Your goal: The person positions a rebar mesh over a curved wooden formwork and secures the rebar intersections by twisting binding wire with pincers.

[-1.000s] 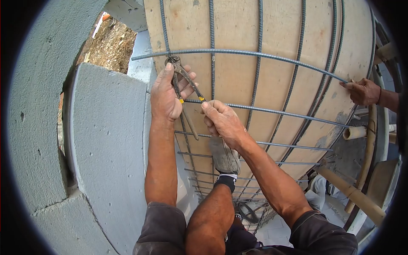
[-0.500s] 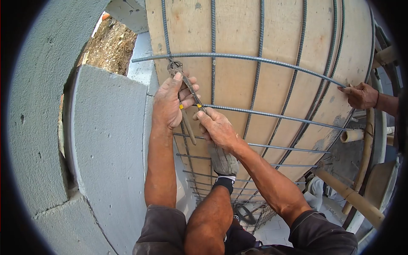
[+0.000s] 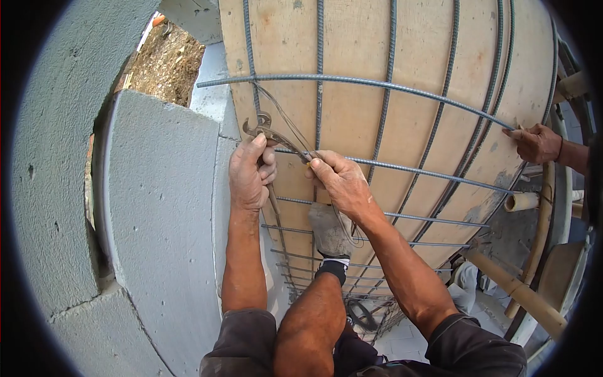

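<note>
My left hand is closed around the pincers just below their head, thumb on the joint. The jaws stand apart, with nothing between them. One handle slopes right into my right hand, whose fingers are closed on it; the other handle hangs below my left hand. A thin tie wire runs from the crossing of the top horizontal rebar and the left vertical bar to my right hand. A loop of wire also hangs below that hand.
A co-worker's hand holds the right end of the top rebar. Behind the bars stands a plywood panel. Grey concrete blocks line the left. A gloved or shod foot rests against the mesh. Bamboo poles cross at right.
The pincers have come down off the rebar crossing and tilted, and their jaws have opened. My right hand has shifted slightly right and up. The tie wire now shows stretched from the crossing.
</note>
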Demonstrator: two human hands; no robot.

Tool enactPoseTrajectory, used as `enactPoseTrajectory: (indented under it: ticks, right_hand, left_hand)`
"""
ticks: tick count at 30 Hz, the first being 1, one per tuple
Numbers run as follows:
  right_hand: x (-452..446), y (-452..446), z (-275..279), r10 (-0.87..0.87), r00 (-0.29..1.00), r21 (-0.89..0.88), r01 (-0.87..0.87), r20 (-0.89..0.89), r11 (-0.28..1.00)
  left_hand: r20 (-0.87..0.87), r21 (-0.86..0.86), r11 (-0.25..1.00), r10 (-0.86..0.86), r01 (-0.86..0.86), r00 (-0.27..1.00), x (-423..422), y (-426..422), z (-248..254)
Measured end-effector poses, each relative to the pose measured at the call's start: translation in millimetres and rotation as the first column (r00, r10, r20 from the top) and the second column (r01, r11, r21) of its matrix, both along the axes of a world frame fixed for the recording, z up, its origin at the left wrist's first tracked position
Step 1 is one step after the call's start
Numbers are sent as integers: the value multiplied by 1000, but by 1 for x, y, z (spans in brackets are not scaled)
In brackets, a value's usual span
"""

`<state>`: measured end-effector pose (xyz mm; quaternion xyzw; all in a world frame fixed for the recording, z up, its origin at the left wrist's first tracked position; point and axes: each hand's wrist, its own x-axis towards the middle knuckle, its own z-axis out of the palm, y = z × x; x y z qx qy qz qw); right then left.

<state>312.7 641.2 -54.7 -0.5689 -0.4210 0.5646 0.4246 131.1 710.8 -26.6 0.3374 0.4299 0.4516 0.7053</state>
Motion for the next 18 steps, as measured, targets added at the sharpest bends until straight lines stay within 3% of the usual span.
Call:
enactPoseTrajectory:
  ticks: [3,4,6,8,10,13,18]
  right_hand:
    - [-1,-2,1,-26,955,186,-31,296,982]
    - [-1,-2,3,-11,981,108,-10,192,994]
    - [-5,-3,10,-9,1000,-57,7,-26,998]
    - [-18,-8,22,-64,974,-152,30,-219,988]
    - [-32,-13,21,-76,947,-154,29,-313,988]
    - [-36,-12,14,-99,954,-181,49,-284,982]
    - [-26,-11,8,-84,996,-23,84,34,996]
  left_hand:
    - [-34,115,992,48,-44,998,-3,-12,-7]
    - [3,112,991,77,-77,997,-3,-14,-7]
    - [-84,296,935,228,-195,970,9,-9,-8]
    - [-142,463,857,322,-225,936,12,1,-5]
    - [-241,481,842,396,-245,886,23,14,13]
    - [-529,529,834,467,-155,708,33,36,25]
    - [-768,506,861,480,-58,424,50,56,41]
